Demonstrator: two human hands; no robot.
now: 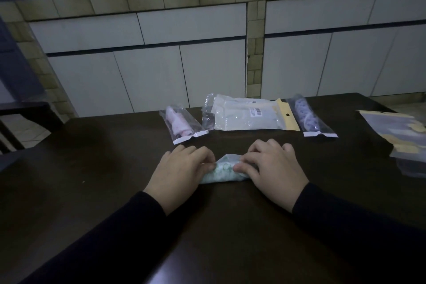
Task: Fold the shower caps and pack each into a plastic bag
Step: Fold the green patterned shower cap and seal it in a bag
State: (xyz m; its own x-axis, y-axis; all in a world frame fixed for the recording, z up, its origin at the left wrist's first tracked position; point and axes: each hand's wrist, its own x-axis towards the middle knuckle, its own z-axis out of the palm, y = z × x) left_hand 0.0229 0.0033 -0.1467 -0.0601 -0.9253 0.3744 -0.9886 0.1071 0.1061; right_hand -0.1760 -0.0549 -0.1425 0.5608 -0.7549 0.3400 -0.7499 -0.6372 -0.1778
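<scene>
Fingers (208,157) of both hands pinch green-print shower cap (222,172) | barcode label (257,112) unreadable

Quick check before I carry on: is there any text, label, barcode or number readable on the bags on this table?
Nothing can be read.
Large clear bag: a white sticker with a barcode; its print is too small and blurred.
Pink packed cap bag: no print visible.
Purple packed cap bag: no print visible.
Bags at the right edge: no print visible.

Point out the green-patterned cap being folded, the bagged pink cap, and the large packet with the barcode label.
green-patterned cap (222,174): head view, middle of roll.
bagged pink cap (178,122): head view, pink roll inside.
large packet (244,114): head view, white centre.
</scene>
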